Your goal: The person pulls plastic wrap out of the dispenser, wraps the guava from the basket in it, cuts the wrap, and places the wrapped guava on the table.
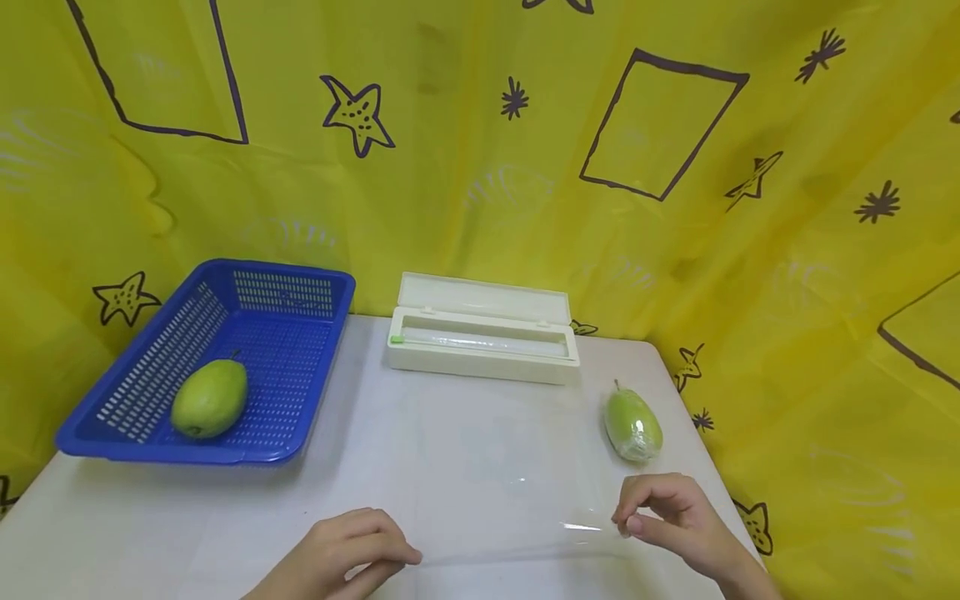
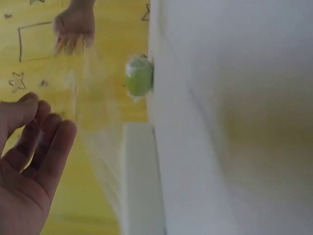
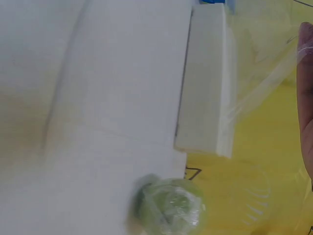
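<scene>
A sheet of clear plastic wrap (image 1: 510, 492) stretches from the white wrap dispenser (image 1: 483, 362) toward the front of the table. My left hand (image 1: 348, 550) pinches one corner of its near edge. At the other corner, my right hand (image 1: 678, 517) pinches the film between thumb and fingers. The left wrist view shows the film (image 2: 98, 122) raised above the table, sloping between both hands and the dispenser. Inside the dispenser, whose lid stands up, lies the film roll (image 1: 487, 340). Just beyond my right hand is a green oval fruit (image 1: 633, 423) covered in shiny wrap.
At the left stands a blue plastic basket (image 1: 292, 450) with another green fruit (image 1: 210, 398) in it, seemingly unwrapped. A yellow patterned curtain (image 1: 450, 192) hangs behind and beside the white table (image 1: 150, 517).
</scene>
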`<action>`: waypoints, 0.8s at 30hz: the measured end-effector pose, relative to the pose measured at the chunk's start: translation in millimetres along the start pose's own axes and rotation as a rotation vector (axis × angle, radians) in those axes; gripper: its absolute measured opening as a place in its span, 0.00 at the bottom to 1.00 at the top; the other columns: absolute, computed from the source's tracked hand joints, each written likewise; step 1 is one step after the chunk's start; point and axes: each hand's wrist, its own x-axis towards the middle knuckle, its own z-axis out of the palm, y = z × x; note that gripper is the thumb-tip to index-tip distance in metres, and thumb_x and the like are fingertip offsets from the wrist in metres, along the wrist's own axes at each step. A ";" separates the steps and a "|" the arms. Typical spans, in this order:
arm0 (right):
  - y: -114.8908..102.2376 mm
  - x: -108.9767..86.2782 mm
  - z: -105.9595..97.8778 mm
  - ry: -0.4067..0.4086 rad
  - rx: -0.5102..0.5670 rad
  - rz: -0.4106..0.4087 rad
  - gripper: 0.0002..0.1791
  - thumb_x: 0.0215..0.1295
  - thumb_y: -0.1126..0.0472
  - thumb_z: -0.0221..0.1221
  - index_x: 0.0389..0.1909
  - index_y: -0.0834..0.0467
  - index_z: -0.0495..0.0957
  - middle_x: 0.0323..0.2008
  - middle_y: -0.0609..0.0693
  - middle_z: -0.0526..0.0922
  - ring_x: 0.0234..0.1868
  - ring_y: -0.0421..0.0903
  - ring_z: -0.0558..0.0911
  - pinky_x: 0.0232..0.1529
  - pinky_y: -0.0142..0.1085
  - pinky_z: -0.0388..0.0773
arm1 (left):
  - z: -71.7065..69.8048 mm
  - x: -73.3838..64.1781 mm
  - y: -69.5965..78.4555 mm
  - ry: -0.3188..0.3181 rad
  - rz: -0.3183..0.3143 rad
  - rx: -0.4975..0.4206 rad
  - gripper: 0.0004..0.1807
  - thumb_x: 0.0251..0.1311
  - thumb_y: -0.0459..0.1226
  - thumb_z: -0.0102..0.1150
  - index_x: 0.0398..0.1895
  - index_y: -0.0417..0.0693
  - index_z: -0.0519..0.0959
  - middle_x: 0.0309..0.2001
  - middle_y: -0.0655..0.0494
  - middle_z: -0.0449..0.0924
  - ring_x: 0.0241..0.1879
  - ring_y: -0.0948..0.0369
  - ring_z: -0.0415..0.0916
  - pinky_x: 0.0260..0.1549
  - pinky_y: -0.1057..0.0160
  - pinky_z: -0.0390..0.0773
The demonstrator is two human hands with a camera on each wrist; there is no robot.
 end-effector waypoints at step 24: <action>68.3 -30.4 32.0 -0.005 -0.252 0.339 0.12 0.60 0.75 0.60 0.40 0.57 0.82 0.32 0.51 0.85 0.34 0.37 0.81 0.37 0.34 0.82 | 20.7 -22.9 -41.5 -0.251 -0.213 0.212 0.07 0.68 0.38 0.60 0.42 0.60 0.84 0.39 0.72 0.82 0.41 0.75 0.73 0.44 0.79 0.70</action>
